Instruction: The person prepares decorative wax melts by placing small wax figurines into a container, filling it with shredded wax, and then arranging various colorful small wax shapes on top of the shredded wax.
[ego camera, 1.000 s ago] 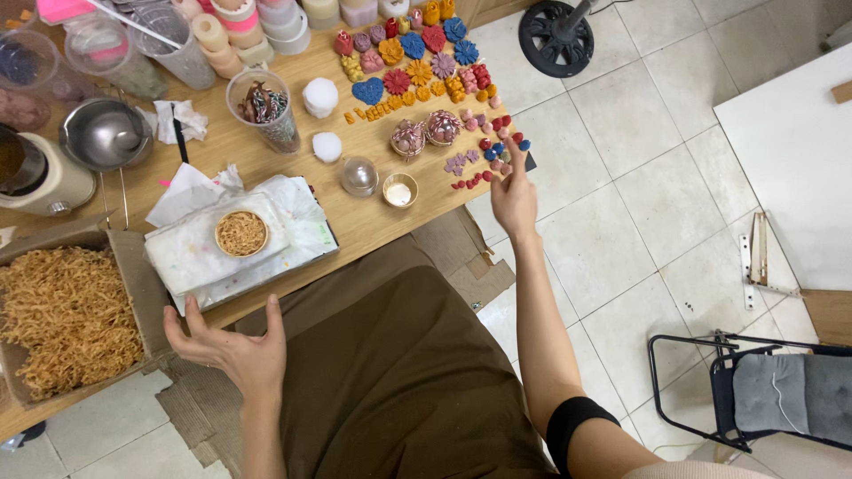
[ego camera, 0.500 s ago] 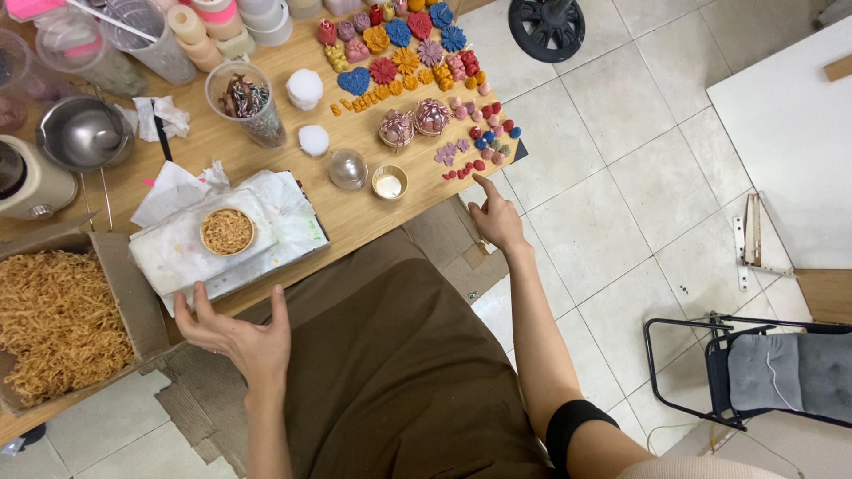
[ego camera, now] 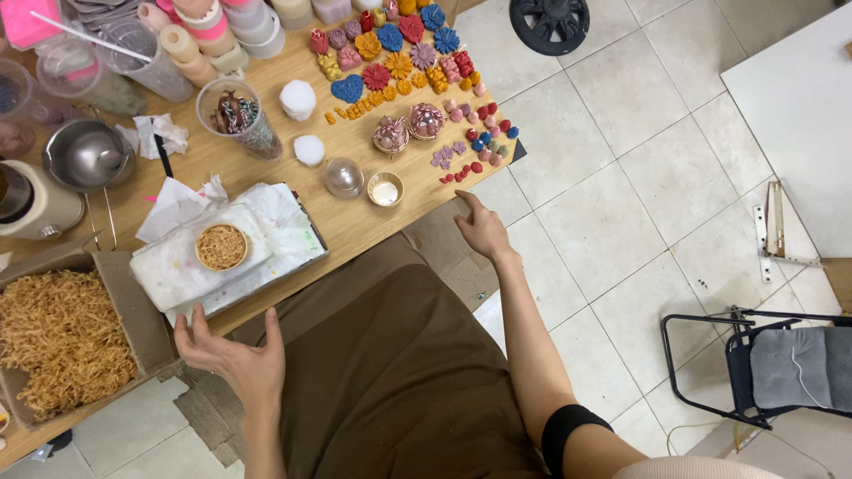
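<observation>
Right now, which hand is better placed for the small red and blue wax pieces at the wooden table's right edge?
Right. The right hand hangs empty just off that edge, near the small red and blue wax pieces; the left hand is by the paper-covered tray.

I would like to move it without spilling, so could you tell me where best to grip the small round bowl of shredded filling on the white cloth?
Probably take the small round bowl by its rim, fingers on opposite sides, coming straight down from above. It sits upright and open-topped on the white cloth, filled nearly level, so tilting would likely spill it. The left hand is nearest, open below the table edge.
</observation>
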